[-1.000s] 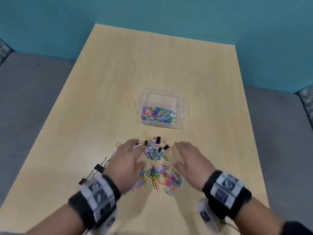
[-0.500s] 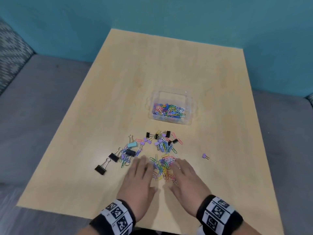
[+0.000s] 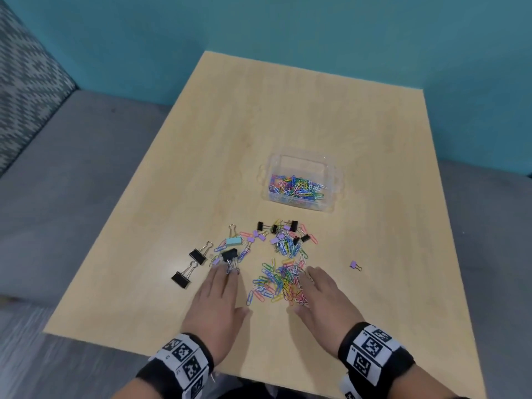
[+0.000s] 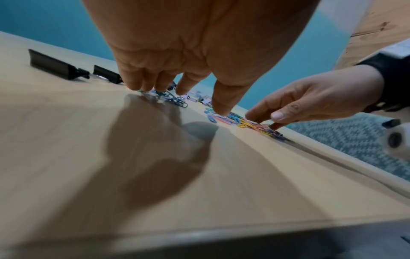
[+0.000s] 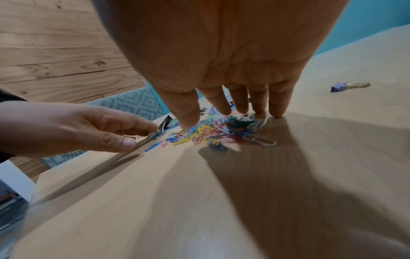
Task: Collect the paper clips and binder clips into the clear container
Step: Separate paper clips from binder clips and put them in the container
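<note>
A clear container [image 3: 331, 180], partly filled with coloured paper clips, stands past the middle of the wooden table [image 3: 288, 110]. Nearer to me lies a loose heap of coloured paper clips [image 3: 280, 279] [image 5: 213, 131] [image 4: 239, 121], with black, purple and one mint binder clips [image 3: 233, 241] scattered behind and to its left. My left hand [image 3: 218, 295] lies flat left of the heap, its fingertips [image 4: 142, 87] touching clips beside a black binder clip [image 3: 229, 255]. My right hand [image 3: 322, 295] lies flat on the heap's right side, fingers straight, its fingertips [image 5: 277, 112] on the table.
Two large black binder clips [image 3: 190, 267] lie furthest left, near my left hand. A lone purple binder clip [image 3: 354, 265] [image 5: 339, 87] sits apart on the right. A grey seat [image 3: 72, 168] surrounds the table, with a teal wall behind. The table's near edge [image 3: 144, 351] runs under my wrists.
Both hands have spread apart, the left going left toward the black binder clip, the right going right. The heap between them now shows more. The head view has shifted.
</note>
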Demonstrator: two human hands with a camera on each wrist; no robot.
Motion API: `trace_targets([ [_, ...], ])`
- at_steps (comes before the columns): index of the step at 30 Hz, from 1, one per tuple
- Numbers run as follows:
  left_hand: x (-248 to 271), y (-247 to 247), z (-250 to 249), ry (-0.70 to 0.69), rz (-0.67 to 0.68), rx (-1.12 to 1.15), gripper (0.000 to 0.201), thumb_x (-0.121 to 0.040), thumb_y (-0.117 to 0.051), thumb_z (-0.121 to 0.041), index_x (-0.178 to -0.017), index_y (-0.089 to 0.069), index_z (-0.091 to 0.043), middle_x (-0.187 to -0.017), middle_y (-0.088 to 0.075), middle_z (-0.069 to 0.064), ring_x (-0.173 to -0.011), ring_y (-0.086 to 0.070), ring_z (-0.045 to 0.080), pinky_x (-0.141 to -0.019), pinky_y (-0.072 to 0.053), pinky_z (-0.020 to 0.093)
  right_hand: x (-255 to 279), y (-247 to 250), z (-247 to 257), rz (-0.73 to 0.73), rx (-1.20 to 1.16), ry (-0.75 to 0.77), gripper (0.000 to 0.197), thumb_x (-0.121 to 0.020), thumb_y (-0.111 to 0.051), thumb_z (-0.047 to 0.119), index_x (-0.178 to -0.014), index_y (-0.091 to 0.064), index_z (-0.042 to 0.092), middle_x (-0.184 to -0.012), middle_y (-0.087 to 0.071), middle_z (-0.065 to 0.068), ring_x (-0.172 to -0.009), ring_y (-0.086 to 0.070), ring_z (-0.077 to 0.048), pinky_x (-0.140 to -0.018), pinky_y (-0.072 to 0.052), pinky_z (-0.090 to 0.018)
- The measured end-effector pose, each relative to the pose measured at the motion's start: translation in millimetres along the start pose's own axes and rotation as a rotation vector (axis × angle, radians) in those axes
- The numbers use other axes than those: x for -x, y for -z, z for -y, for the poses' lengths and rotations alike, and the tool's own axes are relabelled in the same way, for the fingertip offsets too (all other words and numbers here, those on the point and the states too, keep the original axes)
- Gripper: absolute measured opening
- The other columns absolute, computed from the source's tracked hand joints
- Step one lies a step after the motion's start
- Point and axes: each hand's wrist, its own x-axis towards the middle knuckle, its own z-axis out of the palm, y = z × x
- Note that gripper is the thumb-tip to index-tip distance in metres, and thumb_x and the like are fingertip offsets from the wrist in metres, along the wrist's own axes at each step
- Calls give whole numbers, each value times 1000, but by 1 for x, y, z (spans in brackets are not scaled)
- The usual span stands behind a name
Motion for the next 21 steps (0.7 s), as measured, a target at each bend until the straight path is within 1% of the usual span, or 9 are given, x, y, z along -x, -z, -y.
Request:
trace_targets([
  [3,0,5,-2,-105,-3,77,62,-82,-45,-46,-132,-44,-10,-140,-43,14,-128,-43,32,-100,-44,44,0,-4,-1,9,20,-9,64,-95,-42,45,-147,-22,14,-155,-17,-8,-145,-7,-25,-115,-13,-32],
  [5,-5,13,-2,-136,-86,102,51,-78,-60,-28,-126,-49,-12,-128,-53,11,-112,-53,33,-89,-51,43,0,-6,-2,6,33,-8,63,-95,-42,44,-147,-22,15,-155,-17,-8,-145,-7,-25,-115,-15,-34],
  [6,-11,19,0,-113,-121,91,53,-74,-65,-17,-124,-51,-13,-121,-55,10,-103,-55,33,-82,-52,42,-1,-7,-3,3,34,-6,63,-95,-43,43,-147,-23,14,-155,-18,-9,-144,-8,-25,-115,-16,-34],
  [8,-29,32,4,-56,-155,19,63,-65,-64,-2,-125,-52,-15,-110,-55,8,-87,-54,31,-68,-51,38,0,-9,-4,-5,33,-5,61,-95,-44,41,-146,-25,14,-154,-20,-9,-144,-10,-26,-115,-18,-36],
  [11,-60,44,10,-115,-107,-139,72,-58,-60,2,-126,-51,-18,-101,-55,7,-77,-48,28,-58,-43,36,0,-12,-6,-15,33,-15,60,-93,-46,37,-145,-28,14,-154,-22,-9,-144,-12,-27,-114,-24,-40],
  [13,-73,46,12,-160,-43,-199,65,-57,-61,1,-118,-55,-19,-92,-54,6,-73,-46,26,-55,-35,33,-1,-13,-6,-20,27,-16,60,-93,-48,35,-145,-29,14,-154,-22,-8,-144,-13,-26,-114,-25,-39],
  [15,-81,48,11,-150,14,-233,46,-59,-63,-1,-102,-59,-18,-84,-53,5,-70,-45,26,-54,-32,32,0,-13,-7,-34,26,-8,59,-92,-48,34,-145,-30,14,-153,-24,-8,-143,-14,-27,-114,-25,-38],
  [18,-87,50,8,-110,41,-212,26,-71,-61,-9,-95,-58,-18,-90,-54,4,-79,-47,26,-59,-38,34,1,-13,-8,-55,31,6,58,-91,-51,31,-143,-33,13,-152,-27,-9,-143,-18,-28,-112,-28,-38],
  [21,-88,49,5,-89,40,-161,19,-78,-59,-19,-96,-57,-16,-97,-55,5,-88,-48,27,-69,-42,36,1,-14,-8,-75,32,5,58,-89,-54,30,-141,-36,11,-150,-31,-10,-141,-22,-29,-110,-32,-41],
])
